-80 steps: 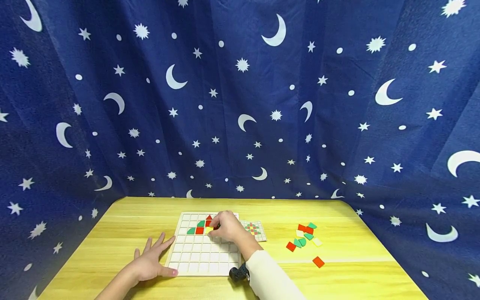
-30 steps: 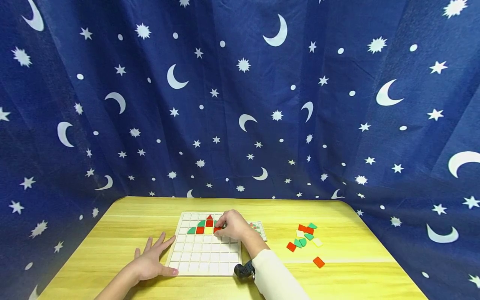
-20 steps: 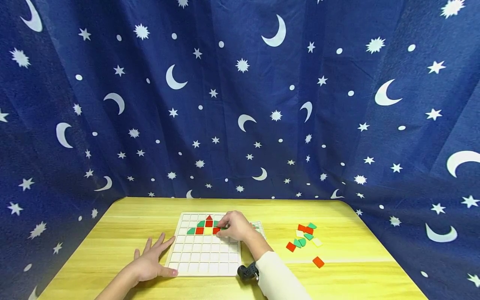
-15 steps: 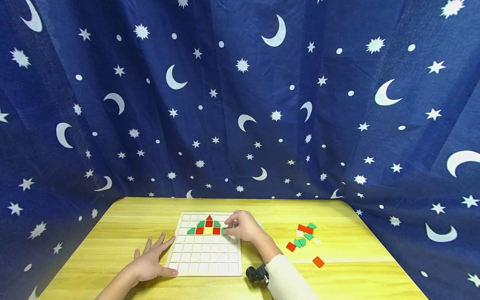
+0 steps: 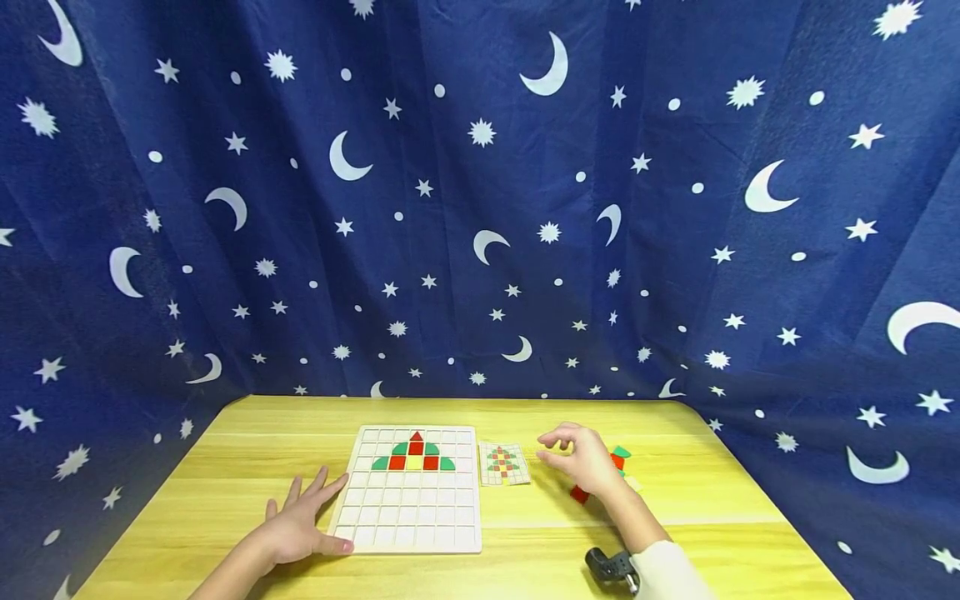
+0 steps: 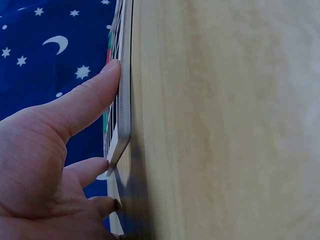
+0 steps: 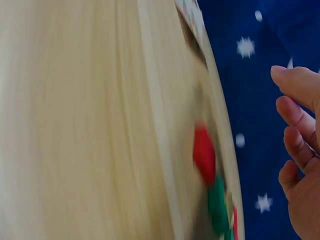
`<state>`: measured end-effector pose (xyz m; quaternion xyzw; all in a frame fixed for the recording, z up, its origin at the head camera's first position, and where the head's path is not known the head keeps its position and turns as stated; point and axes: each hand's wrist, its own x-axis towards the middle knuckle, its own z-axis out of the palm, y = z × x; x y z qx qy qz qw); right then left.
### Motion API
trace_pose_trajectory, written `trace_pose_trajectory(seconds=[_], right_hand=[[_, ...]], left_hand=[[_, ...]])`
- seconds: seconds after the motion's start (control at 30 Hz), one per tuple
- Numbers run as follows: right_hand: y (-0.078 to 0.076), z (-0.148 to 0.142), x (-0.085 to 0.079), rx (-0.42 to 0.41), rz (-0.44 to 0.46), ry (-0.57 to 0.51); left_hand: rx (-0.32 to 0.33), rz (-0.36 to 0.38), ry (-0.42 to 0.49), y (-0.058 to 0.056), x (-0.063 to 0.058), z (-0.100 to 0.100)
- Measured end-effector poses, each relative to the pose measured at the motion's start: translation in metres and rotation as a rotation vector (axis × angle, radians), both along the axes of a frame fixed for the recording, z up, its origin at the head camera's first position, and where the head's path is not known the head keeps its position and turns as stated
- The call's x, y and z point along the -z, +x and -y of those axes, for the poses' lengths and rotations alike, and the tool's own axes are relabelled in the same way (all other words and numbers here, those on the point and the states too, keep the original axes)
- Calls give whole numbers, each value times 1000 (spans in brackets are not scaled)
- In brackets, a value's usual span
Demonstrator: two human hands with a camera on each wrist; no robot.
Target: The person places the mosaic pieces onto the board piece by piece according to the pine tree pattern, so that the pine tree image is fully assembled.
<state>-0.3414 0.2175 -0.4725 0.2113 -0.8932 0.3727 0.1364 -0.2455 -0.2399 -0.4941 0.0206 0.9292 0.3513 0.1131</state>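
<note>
A white gridded board (image 5: 405, 518) lies on the table, with red, green and yellow tiles set in its upper part. A red triangle (image 5: 417, 437) tops the pattern; a yellow square (image 5: 414, 462) sits mid-row, and a green tile (image 5: 447, 463) ends that row at the right. My left hand (image 5: 296, 527) spreads its fingers along the board's left edge, thumb (image 6: 87, 97) at the near corner. My right hand (image 5: 588, 460) hovers beside the loose tiles, fingers loosely bent and holding nothing. It partly hides a red tile (image 5: 579, 494) and others.
Between board and right hand lies a small pattern card (image 5: 520, 477). Loose tiles around the right hand include a green one (image 5: 622, 452) and a pale yellow one (image 5: 634, 483). A black wrist camera (image 5: 611, 567) hangs under the right wrist. The starry curtain (image 5: 480, 250) hangs behind the table (image 5: 262, 433).
My right hand set down a red square and a green tile at the row's right side, let go, and moved right toward the loose tiles, uncovering the card. My left hand stayed put.
</note>
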Motion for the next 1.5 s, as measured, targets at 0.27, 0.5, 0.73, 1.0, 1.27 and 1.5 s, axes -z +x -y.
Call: trace_pose_trajectory(seconds=[0.27, 0.5, 0.73, 1.0, 1.27, 1.5], right_hand=[[-3, -68, 3, 109, -30, 8], [-13, -111, 3, 134, 25, 72], [-21, -138, 9, 52, 201, 63], [-28, -150, 13, -6, 282, 77], [-32, -150, 12, -14, 305, 123], [-32, -149, 9, 51, 307, 162]], left_hand=[[-8, -2, -1, -3, 8, 3], [-15, -24, 13, -6, 19, 8], [-4, -19, -5, 1, -1, -2], [9, -22, 0, 5, -5, -3], [9, -31, 7, -3, 9, 4], [-18, -11, 9, -9, 21, 9]])
